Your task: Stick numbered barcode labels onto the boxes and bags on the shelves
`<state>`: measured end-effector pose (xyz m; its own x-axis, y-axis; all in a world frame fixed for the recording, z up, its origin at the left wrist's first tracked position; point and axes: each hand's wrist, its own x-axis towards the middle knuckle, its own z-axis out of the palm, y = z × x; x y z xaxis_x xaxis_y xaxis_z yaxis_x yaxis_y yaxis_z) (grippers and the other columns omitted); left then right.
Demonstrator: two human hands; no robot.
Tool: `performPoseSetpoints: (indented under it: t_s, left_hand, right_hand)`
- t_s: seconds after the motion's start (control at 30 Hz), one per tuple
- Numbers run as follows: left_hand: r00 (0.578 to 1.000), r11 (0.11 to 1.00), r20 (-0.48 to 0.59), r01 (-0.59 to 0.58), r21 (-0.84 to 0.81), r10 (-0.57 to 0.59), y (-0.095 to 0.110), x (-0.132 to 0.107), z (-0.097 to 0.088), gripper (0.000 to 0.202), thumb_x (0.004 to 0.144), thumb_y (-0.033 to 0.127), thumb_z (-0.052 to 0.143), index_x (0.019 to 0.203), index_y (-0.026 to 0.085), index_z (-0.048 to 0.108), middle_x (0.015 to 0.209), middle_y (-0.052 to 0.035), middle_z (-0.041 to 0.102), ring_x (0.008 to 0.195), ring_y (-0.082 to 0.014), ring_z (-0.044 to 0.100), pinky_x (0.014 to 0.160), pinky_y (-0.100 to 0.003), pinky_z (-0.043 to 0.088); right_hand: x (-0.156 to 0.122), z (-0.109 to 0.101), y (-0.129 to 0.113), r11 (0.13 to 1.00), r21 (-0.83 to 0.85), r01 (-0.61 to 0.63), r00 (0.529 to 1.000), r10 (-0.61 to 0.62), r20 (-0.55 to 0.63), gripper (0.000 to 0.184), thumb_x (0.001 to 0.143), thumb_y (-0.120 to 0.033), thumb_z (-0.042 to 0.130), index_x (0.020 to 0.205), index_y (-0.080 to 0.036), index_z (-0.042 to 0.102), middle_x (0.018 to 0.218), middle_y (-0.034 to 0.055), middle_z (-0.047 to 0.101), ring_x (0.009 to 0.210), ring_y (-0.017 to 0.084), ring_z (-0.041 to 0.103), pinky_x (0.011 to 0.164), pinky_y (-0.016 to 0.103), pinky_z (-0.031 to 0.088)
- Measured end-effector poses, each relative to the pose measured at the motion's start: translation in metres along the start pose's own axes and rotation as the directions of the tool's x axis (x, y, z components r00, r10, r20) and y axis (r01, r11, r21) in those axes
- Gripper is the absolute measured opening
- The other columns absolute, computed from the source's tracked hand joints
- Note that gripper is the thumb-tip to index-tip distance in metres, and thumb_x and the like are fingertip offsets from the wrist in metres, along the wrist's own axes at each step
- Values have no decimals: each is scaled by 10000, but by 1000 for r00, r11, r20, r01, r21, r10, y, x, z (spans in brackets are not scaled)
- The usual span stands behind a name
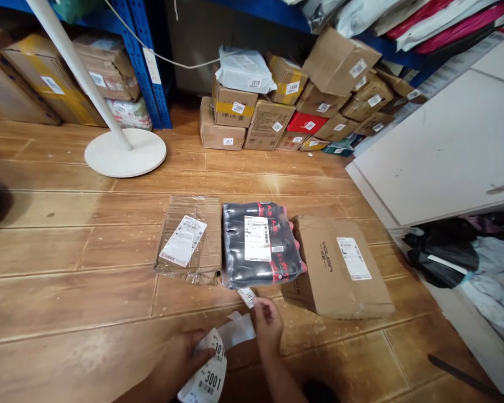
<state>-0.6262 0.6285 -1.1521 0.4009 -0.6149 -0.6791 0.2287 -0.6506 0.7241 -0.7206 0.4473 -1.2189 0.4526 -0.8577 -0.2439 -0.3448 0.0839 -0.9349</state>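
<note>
My left hand (189,352) is closed around a strip of printed labels (210,375), with the numbers 3014 and 3001 readable on it. Bare backing paper (241,331) sticks out from the strip towards the right. Between the fingertips of my right hand (269,322) is a small white sticker (247,296), just in front of a shrink-wrapped pack of dark bottles (235,252). That pack lies on the floor with a shipping label on top. Left of it is a taped cardboard parcel (212,235); to its right stands a larger carton (315,246), also labelled.
Numbered parcels (273,120) are stacked against the back under a blue shelf (149,67). A white pole on a round base (126,154) stands at the back left. At the right are a white cabinet (437,151) and bagged items (445,257).
</note>
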Motion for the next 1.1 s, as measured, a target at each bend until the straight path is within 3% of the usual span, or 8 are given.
performPoseSetpoints:
  t_s: [0.17, 0.33, 0.47, 0.63, 0.8, 0.93, 1.0, 1.1]
  left_hand:
    - [993, 982, 0, -115, 148, 117, 2, -8, -1, 346, 789, 469, 523, 708, 171, 679, 656, -9, 666, 610, -155, 575, 522, -216, 334]
    - [982, 983, -60, -180, 26, 181, 8, -12, -3, 354, 792, 486, 529, 742, 181, 701, 709, -4, 693, 641, -147, 578, 549, -207, 352]
    - [970, 980, -172, -184, -75, 169, 7, -14, -6, 415, 777, 532, 526, 708, 149, 670, 669, -13, 657, 653, -154, 563, 562, -212, 373]
    - [961, 961, -244, -184, -208, 131, 5, -15, -12, 426, 756, 554, 537, 660, 144, 607, 626, 7, 572, 618, -134, 496, 554, -225, 359]
    - [953, 899, -294, -187, -396, 68, 6, -9, -15, 426, 708, 575, 583, 652, 154, 546, 575, 37, 503, 560, -109, 449, 514, -225, 327]
    - [951, 825, -306, -200, -529, 34, 15, -8, -16, 435, 686, 581, 610, 665, 152, 541, 570, 38, 529, 535, -98, 450, 503, -221, 329]
    - [951, 802, -307, -216, -557, 43, 19, -9, -18, 423, 686, 562, 625, 702, 142, 575, 604, 20, 578, 561, -108, 489, 529, -226, 363]
    - [950, 782, -307, -235, -578, 58, 22, -12, -19, 406, 694, 539, 633, 747, 137, 614, 640, 3, 629, 590, -123, 531, 556, -232, 397]
  right_hand:
    - [43, -5, 9, 991, -11, 133, 990, -133, -55, 309, 639, -451, 687, 668, -154, 608, 656, 27, 624, 646, 167, 579, 676, 316, 492]
    - [32, 12, 11, 978, -45, 204, 948, -209, -241, 376, 620, -481, 703, 776, -152, 609, 805, 52, 590, 706, 173, 586, 693, 325, 507]
    - [25, 22, 9, 989, -61, 138, 961, -149, -234, 441, 613, -529, 687, 834, -179, 535, 735, 11, 568, 664, 159, 561, 642, 305, 489]
    - [37, 10, 8, 984, -77, 159, 916, -176, -361, 555, 526, -507, 756, 903, -206, 481, 756, -23, 536, 670, 134, 518, 635, 268, 458]
    - [31, 3, -8, 976, -157, 150, 983, -131, 129, 380, 634, -546, 667, 649, -171, 603, 727, 48, 648, 724, 195, 583, 698, 304, 463]
    - [0, 20, -37, 987, -108, -123, 991, 127, 38, 502, 567, -667, 639, 551, -167, 590, 571, 52, 634, 600, 209, 582, 594, 320, 464]
    - [-20, 30, -58, 984, -31, -178, 959, 180, 219, 522, 653, -680, 562, 517, -175, 571, 489, 25, 585, 517, 180, 548, 536, 300, 448]
    - [-37, 43, -91, 969, 107, -221, 915, 168, 368, 461, 673, -604, 619, 835, -175, 673, 798, 55, 702, 695, 197, 616, 636, 298, 484]
